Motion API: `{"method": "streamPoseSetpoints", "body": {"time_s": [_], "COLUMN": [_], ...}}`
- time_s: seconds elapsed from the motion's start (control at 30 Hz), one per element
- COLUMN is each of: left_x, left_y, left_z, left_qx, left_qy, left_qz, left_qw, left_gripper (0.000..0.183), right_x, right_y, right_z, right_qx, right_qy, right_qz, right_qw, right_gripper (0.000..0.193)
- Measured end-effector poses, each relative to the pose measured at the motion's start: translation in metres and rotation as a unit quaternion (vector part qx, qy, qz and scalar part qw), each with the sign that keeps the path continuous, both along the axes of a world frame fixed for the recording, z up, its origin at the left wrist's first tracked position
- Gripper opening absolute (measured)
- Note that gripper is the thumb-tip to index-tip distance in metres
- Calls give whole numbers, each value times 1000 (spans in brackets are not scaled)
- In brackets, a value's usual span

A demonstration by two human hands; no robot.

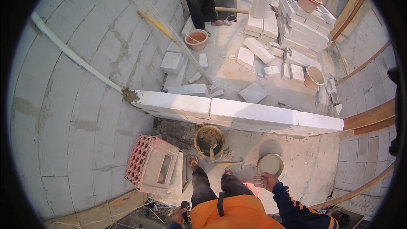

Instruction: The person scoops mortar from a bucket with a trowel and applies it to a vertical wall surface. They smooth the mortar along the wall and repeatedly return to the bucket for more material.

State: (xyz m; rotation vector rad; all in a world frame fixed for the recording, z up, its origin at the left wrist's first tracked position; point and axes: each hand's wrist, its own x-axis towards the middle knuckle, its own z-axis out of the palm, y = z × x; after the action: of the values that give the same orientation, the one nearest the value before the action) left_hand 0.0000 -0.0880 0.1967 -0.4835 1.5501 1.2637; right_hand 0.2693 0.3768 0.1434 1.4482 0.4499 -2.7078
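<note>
orange top [231,212]; left hand [178,216], can't tell its grip; right hand [268,181], grip apart, could tip the bucket [282,171] swung toward twelve o'clock.

Spotting two hands at once: one left hand [176,217], one right hand [266,181]. Adding two feet [194,161] and, over the low wall [254,115], one co-worker [198,2]. On to buckets [306,6], and making it five: one before the feet, one near the right hand, three beyond the wall! Only one crate [150,161]. Along the top course, counting three blocks [174,103]. One pale pipe [73,54], one yellow bar [154,24], one long straightedge [195,62]. One near hammer [229,163], one far hammer [287,51]. Loose blocks [253,93]? Probably dozens, too overlapped for an exact tally.
</note>
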Motion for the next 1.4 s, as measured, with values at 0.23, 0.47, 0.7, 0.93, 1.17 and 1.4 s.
{"method": "streamPoseSetpoints", "body": {"time_s": [0.23,0.47,0.7,0.93,1.17,1.4], "left_x": [-57,-183,-353,-345,-234,-45], "left_y": [120,80,124,278,362,420], "left_z": [30,-75,-128,-87,-62,-4], "left_qx": [-26,-69,-37,-20,99,41], "left_qy": [-52,-34,107,311,271,416], "left_qz": [88,-106,-395,-606,-630,-714], "left_qw": [994,991,912,732,721,562], "left_gripper": [38,49,61,62,21,46], "right_x": [-41,-47,-55,-44,63,185], "right_y": [-95,-58,-188,-234,-134,-61], "right_z": [4,61,-8,-25,-39,0], "right_qx": [252,202,267,245,289,312], "right_qy": [-230,-184,-555,-576,-638,-576], "right_qz": [457,-142,-70,160,-68,-375], "right_qw": [822,951,785,764,710,655], "right_gripper": [71,54,45,33,41,19]}}
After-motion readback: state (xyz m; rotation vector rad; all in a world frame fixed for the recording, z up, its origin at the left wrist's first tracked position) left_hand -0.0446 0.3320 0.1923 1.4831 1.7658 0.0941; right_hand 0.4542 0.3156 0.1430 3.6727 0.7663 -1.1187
